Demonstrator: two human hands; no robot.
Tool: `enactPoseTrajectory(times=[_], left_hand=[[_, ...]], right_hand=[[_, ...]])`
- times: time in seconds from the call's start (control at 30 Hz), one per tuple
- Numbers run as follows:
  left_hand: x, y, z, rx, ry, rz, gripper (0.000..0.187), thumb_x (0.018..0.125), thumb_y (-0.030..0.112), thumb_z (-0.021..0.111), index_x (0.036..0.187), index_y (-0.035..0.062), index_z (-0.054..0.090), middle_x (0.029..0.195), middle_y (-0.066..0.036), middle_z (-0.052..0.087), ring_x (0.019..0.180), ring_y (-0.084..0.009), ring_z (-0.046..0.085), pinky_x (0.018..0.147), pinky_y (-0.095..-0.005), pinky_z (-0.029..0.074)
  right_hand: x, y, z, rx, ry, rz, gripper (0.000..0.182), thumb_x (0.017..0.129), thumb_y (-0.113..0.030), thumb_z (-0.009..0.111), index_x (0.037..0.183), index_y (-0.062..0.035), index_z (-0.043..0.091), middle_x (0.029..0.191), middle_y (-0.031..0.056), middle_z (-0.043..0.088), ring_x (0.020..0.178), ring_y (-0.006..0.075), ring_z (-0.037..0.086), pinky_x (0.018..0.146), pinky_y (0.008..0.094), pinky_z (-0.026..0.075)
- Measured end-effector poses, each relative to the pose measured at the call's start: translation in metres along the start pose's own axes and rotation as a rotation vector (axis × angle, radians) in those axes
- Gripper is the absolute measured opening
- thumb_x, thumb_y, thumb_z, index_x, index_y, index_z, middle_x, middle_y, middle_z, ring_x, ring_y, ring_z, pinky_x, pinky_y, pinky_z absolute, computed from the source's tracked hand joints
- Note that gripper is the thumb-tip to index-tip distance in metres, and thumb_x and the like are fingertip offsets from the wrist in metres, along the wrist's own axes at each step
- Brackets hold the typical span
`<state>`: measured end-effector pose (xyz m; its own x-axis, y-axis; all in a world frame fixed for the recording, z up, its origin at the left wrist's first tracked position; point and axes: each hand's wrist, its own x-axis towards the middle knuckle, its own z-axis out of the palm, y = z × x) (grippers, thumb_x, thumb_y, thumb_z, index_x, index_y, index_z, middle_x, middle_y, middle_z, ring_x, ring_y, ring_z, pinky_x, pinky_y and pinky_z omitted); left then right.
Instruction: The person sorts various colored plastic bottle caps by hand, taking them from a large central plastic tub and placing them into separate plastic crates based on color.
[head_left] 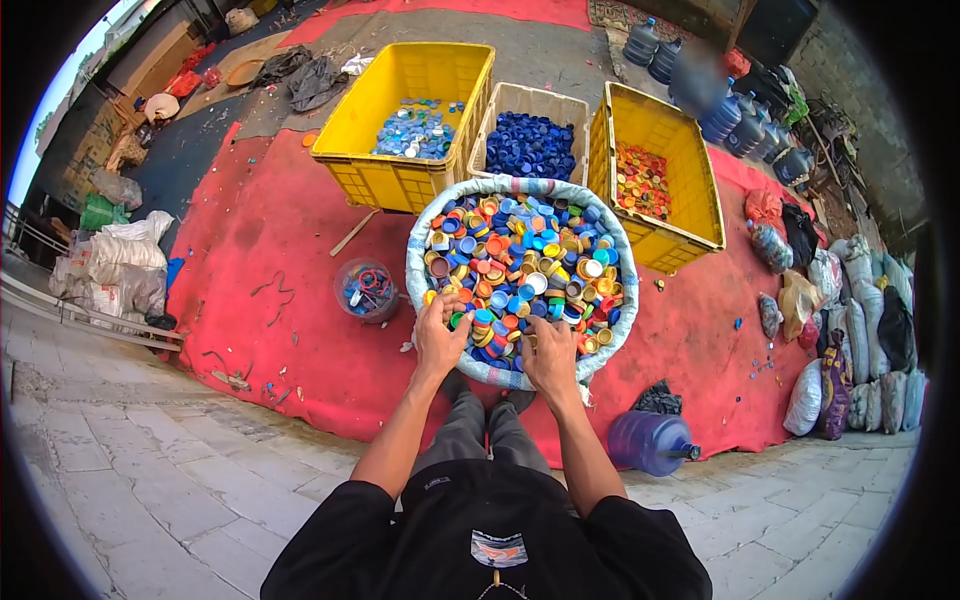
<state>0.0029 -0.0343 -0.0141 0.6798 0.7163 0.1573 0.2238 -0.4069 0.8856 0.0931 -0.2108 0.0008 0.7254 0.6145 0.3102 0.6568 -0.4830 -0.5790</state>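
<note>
A round basket [421, 345] lined with pale cloth is heaped with mixed-colour bottle caps [537, 283]. My left hand [440, 335] is at its near left edge, with a green cap [457, 320] between thumb and index finger. At the near edge, further right, my right hand [550, 355] rests over the caps with bent fingers apart; nothing is visibly held in it. Behind the basket stand a yellow crate [345, 172] of light-blue caps, a white crate [545, 98] of dark-blue caps and a yellow crate [690, 190] of orange and red caps.
A small clear bucket [367, 290] stands left of the basket on the red cloth [260, 220]. A large blue bottle [650, 442] lies at lower right. Several water bottles [720, 118] line the back right; sacks [868, 320] are piled at right and white bags [125, 260] at left.
</note>
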Motion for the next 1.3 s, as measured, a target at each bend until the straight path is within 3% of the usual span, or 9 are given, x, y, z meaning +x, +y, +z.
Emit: enactPoseTrajectory(times=[0.2,0.47,0.73,0.87,0.9,1.0,1.03,1.13,1.3], left_hand=[[0.021,-0.005,0.015,0.14,-0.016,0.116,0.038,0.075,0.008,0.075,0.11,0.0026,0.06,0.094,-0.007,0.068,0.09,-0.025,0.055,0.082,-0.0386,0.046],[0.015,-0.01,0.014,0.158,0.021,0.037,0.036,0.076,0.007,0.074,0.109,0.003,0.062,0.093,-0.007,0.069,0.092,-0.0262,0.057,0.084,-0.039,0.045],[-0.008,-0.007,0.011,0.18,-0.004,0.082,0.038,0.075,0.009,0.075,0.11,0.0033,0.062,0.095,-0.008,0.069,0.093,-0.0272,0.056,0.085,-0.0402,0.044],[-0.011,-0.002,0.008,0.295,-0.04,0.162,0.046,0.075,0.014,0.076,0.117,0.0033,0.06,0.099,-0.009,0.068,0.094,-0.0271,0.056,0.087,-0.0405,0.042],[-0.01,-0.001,0.009,0.301,-0.045,0.169,0.048,0.074,0.014,0.077,0.118,0.0035,0.059,0.1,-0.009,0.068,0.094,-0.0272,0.056,0.086,-0.0409,0.042],[-0.005,0.001,0.012,0.333,-0.081,0.197,0.049,0.073,0.019,0.077,0.116,0.0033,0.059,0.1,-0.009,0.068,0.093,-0.0291,0.055,0.085,-0.0423,0.042],[-0.004,0.003,0.012,0.362,-0.1,0.2,0.05,0.073,0.02,0.077,0.116,0.003,0.059,0.101,-0.009,0.068,0.093,-0.0293,0.055,0.085,-0.0424,0.041],[0.0,0.007,0.016,0.431,-0.147,0.206,0.051,0.073,0.023,0.078,0.116,0.0029,0.059,0.104,-0.01,0.067,0.093,-0.0301,0.055,0.085,-0.0427,0.041],[0.003,0.004,0.026,0.44,-0.167,0.172,0.049,0.071,0.022,0.079,0.113,0.004,0.061,0.102,-0.011,0.068,0.093,-0.0314,0.057,0.085,-0.0428,0.042]], right_hand=[[0.018,0.003,0.02,-0.086,-0.07,-0.021,0.038,0.076,-0.008,0.068,0.113,-0.0056,0.061,0.092,0.0052,0.066,0.087,0.0257,0.053,0.079,0.0422,0.036],[0.044,0.004,0.033,-0.079,-0.031,-0.048,0.04,0.077,-0.012,0.069,0.116,-0.0066,0.06,0.095,0.0056,0.069,0.089,0.0256,0.054,0.08,0.0414,0.035],[0.055,0.005,0.053,-0.166,-0.062,-0.082,0.033,0.078,-0.016,0.07,0.108,-0.0081,0.059,0.084,0.0047,0.069,0.093,0.0245,0.055,0.081,0.0458,0.03],[0.055,0.003,0.036,0.177,0.117,-0.004,0.041,0.076,-0.007,0.071,0.115,-0.006,0.059,0.084,0.007,0.069,0.098,0.028,0.058,0.087,0.0449,0.036],[0.052,0.004,0.026,0.318,0.1,0.046,0.045,0.078,-0.003,0.071,0.12,-0.0022,0.056,0.086,0.0084,0.069,0.097,0.0272,0.061,0.087,0.0414,0.043],[0.034,0.01,0.019,0.961,0.159,0.404,0.045,0.081,-0.003,0.07,0.122,0.0012,0.051,0.088,0.0088,0.069,0.095,0.0221,0.063,0.083,0.0367,0.049],[0.029,0.003,-0.001,1.094,0.097,0.539,0.042,0.086,-0.005,0.067,0.123,0.0026,0.048,0.092,0.0087,0.066,0.093,0.0159,0.061,0.08,0.0324,0.05],[0.004,0.012,-0.012,1.466,0.129,0.709,0.035,0.088,-0.011,0.063,0.121,-0.0027,0.051,0.092,0.0037,0.063,0.086,0.0143,0.062,0.077,0.0341,0.052],[-0.028,0.023,-0.02,1.764,-0.013,0.82,0.031,0.084,-0.023,0.053,0.109,-0.0057,0.056,0.094,0.0066,0.063,0.079,0.0207,0.061,0.071,0.0355,0.049]])
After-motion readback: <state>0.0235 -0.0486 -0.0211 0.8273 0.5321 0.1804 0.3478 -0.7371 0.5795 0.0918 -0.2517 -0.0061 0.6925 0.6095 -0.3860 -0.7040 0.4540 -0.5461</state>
